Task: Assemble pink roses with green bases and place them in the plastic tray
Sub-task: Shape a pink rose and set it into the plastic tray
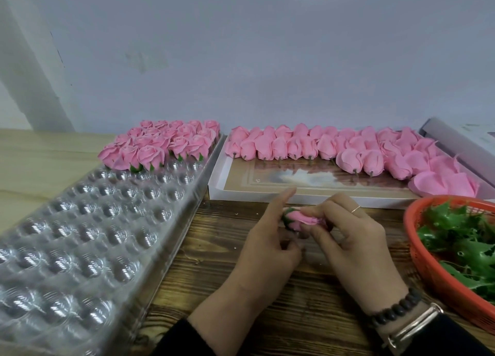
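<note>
The light is soft and even, rather bright, with no hard shadows; only a faint shade lies under the hands on the wooden table [267, 315]. The clear plastic tray [80, 235] shows many small white glints, and its near part looks smeared by blur. The picture is a little soft everywhere. The wide lens bends the edges, so the tray and the wall [241, 47] lean outward
</note>
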